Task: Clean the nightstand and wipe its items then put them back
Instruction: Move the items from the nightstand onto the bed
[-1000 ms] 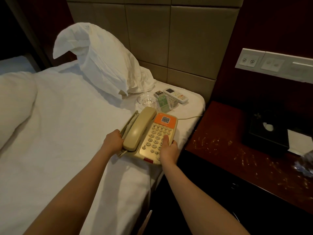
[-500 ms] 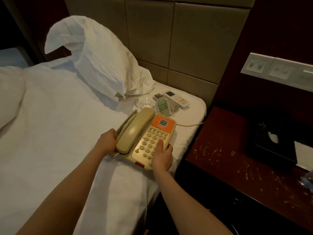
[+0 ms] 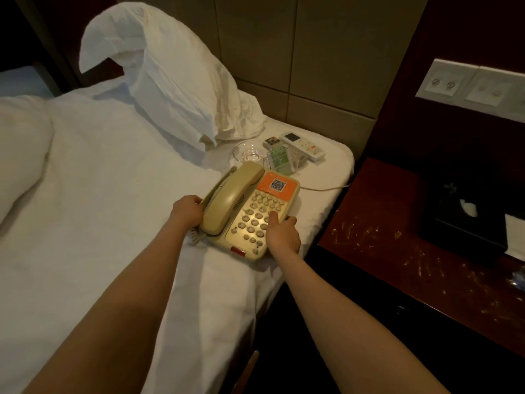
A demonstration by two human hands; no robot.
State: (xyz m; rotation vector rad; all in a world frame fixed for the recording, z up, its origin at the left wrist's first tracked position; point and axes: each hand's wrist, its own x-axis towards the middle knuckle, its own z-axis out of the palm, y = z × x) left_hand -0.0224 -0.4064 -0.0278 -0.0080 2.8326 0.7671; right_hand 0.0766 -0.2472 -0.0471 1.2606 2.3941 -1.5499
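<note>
The telephone (image 3: 252,211) is held at both sides on the bed (image 3: 99,194), near the edge that faces the nightstand (image 3: 397,245). The left hand (image 3: 187,211) is closed in a grip on the handset side, by the coiled cord; the right hand (image 3: 282,234) is closed on the keypad side, with the thumb laid over the buttons. Whether the telephone is lifted off the sheet or rests on it cannot be told.

As a judgement, the task is at an early to middle stage. Most of the items appear to be cleared off the nightstand and parked on the bed: beyond the telephone a glass dish (image 3: 248,153), a small green card holder (image 3: 279,162) and two remote controls (image 3: 302,145) are seen close together. The dark red surface is marked all over with pale streaks and specks, so it does not look wiped yet. No cloth is seen in either hand.

A black tissue box (image 3: 466,220) and a white paper (image 3: 515,240) are left on the surface, and would probably have to be moved. The telephone's cable (image 3: 324,189) is stretched from the bed toward the nightstand and could catch. A pillow (image 3: 170,72) is propped against the headboard behind the items.
</note>
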